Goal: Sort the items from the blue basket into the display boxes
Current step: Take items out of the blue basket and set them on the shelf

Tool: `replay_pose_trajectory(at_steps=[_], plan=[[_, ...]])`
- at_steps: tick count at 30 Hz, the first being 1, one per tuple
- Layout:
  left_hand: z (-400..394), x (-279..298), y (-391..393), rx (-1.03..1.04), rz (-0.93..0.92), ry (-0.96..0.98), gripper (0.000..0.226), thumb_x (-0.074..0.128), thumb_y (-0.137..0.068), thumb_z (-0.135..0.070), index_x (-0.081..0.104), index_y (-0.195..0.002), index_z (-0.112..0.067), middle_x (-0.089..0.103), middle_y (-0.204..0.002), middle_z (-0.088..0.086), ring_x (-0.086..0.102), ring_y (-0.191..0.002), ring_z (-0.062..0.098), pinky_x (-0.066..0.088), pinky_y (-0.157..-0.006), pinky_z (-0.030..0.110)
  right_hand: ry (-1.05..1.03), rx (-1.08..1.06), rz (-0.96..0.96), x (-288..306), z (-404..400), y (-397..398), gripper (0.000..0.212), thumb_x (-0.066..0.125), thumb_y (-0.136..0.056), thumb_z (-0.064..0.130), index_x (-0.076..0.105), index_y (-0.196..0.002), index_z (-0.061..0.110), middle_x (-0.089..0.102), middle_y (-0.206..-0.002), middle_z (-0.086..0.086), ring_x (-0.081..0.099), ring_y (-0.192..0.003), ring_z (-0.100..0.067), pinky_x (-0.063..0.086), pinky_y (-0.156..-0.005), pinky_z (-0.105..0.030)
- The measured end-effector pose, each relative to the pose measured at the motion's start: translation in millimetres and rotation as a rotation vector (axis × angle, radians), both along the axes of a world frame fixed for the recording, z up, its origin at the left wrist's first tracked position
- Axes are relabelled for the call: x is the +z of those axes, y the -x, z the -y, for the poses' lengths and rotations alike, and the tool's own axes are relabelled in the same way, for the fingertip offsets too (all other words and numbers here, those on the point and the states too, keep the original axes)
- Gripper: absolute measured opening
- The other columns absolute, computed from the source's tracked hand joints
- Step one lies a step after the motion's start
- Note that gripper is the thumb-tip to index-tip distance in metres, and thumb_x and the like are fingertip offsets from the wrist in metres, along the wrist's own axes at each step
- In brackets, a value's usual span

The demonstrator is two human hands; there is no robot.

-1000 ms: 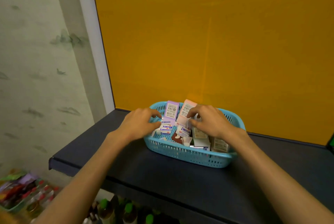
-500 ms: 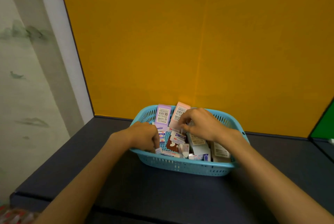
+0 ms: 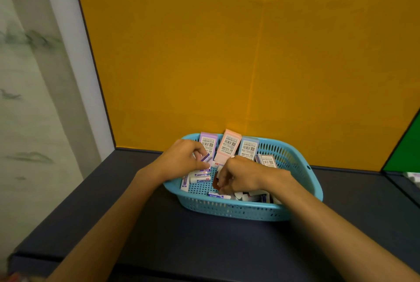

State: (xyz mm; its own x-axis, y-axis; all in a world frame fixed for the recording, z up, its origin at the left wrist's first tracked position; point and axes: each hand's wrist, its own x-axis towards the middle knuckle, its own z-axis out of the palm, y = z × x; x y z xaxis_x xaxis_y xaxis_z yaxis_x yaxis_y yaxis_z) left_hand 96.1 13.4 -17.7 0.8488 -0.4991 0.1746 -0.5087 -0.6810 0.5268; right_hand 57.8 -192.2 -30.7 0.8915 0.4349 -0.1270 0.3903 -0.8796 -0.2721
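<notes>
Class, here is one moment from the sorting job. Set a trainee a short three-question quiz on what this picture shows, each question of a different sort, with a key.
1. True or false: both hands are inside the blue basket.
2. Multiple choice: the three tall boxes standing at the basket's far wall run, left to right: A) purple, pink, blue; B) blue, pink, purple; C) pink, blue, purple.
3. Short answer: what do the fingers of the left hand pinch?

Key
1. True; the right hand reaches in too.
2. A.
3. A small white and purple box.
</notes>
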Motion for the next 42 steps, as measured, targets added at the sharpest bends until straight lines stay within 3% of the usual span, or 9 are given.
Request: replay_pose_trajectory(at_steps=[3,9,11,14,23,28,32,37,42], plan=[[-5.8,3.7,1.0,0.052,0.029,0.091,0.031,0.085,-0.076,-0.035,0.07,-0.097,-0.018,0.066,-0.088,-0.009,0.063,-0.071,0.004,0.049,-0.06,0.018,0.048,-0.004,0.014,-5.3,-3.6,-0.9,0.019,0.079,-0.081,0.038,0.079,-0.091,0.023,0.073,-0.089,0.014,0.063,-0.081,-0.006,0.053,-0.076,-0.027],[-16.2,6.5,0.2,0.077,0.018,0.173,0.031,0.086,-0.073,-0.036,0.073,-0.097,-0.022,0.071,-0.088,-0.015,0.067,-0.07,-0.001,0.052,-0.057,0.016,0.098,0.019,0.0,-11.4,-8.8,-1.3,0.018,0.077,-0.083,0.028,0.079,-0.098,0.018,0.076,-0.099,0.008,0.067,-0.088,-0.01,0.055,-0.082,-0.03],[-18.1,6.5,0.1,0.06,0.015,0.191,0.027,0.086,-0.073,-0.035,0.073,-0.094,-0.025,0.072,-0.086,-0.016,0.067,-0.073,-0.004,0.055,-0.062,0.02,0.082,0.015,-0.011,-13.3,-8.2,-3.1,0.016,0.079,-0.082,0.025,0.078,-0.096,0.017,0.076,-0.097,0.006,0.068,-0.086,-0.01,0.055,-0.079,-0.029],[-19.3,6.8,3.0,0.049,0.03,0.198,0.023,0.086,-0.074,-0.034,0.073,-0.092,-0.03,0.07,-0.082,-0.02,0.063,-0.073,-0.01,0.049,-0.059,0.014,0.055,0.005,-0.032,-13.6,-8.7,-4.1,0.012,0.08,-0.081,0.023,0.077,-0.091,0.017,0.076,-0.092,0.007,0.069,-0.082,-0.01,0.055,-0.078,-0.031],[-20.8,3.7,-0.6,0.051,0.132,0.155,0.027,0.079,-0.079,-0.046,0.073,-0.102,-0.033,0.07,-0.091,-0.018,0.059,-0.075,-0.004,0.053,-0.07,0.033,-0.173,-0.093,0.171,10.1,-0.9,4.9,0.024,0.083,-0.079,0.024,0.072,-0.099,0.023,0.071,-0.092,0.009,0.063,-0.08,-0.006,0.044,-0.066,-0.014],[-8.6,3.0,1.4,-0.048,0.104,0.229,0.025,0.074,-0.085,-0.042,0.073,-0.106,-0.027,0.07,-0.102,-0.016,0.064,-0.09,0.003,0.055,-0.08,0.044,-0.317,-0.172,0.228,30.6,15.3,24.8,0.028,0.086,-0.076,0.027,0.077,-0.101,0.02,0.073,-0.097,0.009,0.063,-0.083,-0.005,0.05,-0.07,-0.019],[10.7,5.1,7.6,-0.097,0.108,0.227,0.026,0.072,-0.088,-0.039,0.073,-0.111,-0.028,0.065,-0.113,-0.013,0.061,-0.098,0.007,0.052,-0.085,0.043,-0.356,-0.255,0.307,39.7,33.9,51.2,0.028,0.084,-0.077,0.026,0.076,-0.103,0.021,0.07,-0.101,0.01,0.062,-0.088,-0.006,0.051,-0.071,-0.02],[44.6,12.6,25.6,-0.207,0.168,0.204,0.029,0.071,-0.088,-0.043,0.071,-0.114,-0.031,0.064,-0.106,-0.016,0.058,-0.097,0.005,0.046,-0.081,0.032,-0.357,-0.379,0.399,43.7,62.2,90.2,0.024,0.083,-0.079,0.026,0.075,-0.102,0.025,0.069,-0.099,0.014,0.063,-0.089,-0.002,0.054,-0.072,-0.022],[84.8,17.6,52.7,-0.318,0.186,0.18,0.023,0.072,-0.087,-0.042,0.071,-0.108,-0.035,0.064,-0.101,-0.018,0.056,-0.094,0.002,0.048,-0.079,0.033,-0.386,-0.465,0.414,42.8,97.1,129.5,0.02,0.079,-0.077,0.014,0.075,-0.095,0.022,0.072,-0.093,0.014,0.065,-0.085,-0.002,0.053,-0.071,-0.022]])
